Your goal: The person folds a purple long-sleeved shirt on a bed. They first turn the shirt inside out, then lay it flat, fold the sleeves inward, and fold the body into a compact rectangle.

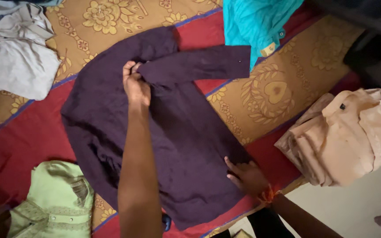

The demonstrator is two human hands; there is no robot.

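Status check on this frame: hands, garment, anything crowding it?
Left hand pinching purple shirt at sleeve. Right hand flat on hem. Teal garment touching sleeve cuff.

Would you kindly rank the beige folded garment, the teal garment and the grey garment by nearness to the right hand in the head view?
From the right hand:
1. Beige folded garment, right edge.
2. Teal garment, top centre.
3. Grey garment, far upper left.

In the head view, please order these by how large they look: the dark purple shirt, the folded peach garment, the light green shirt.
1. dark purple shirt, clearly largest
2. folded peach garment
3. light green shirt, partly cut off by the frame, so its rank below the peach one is unsure
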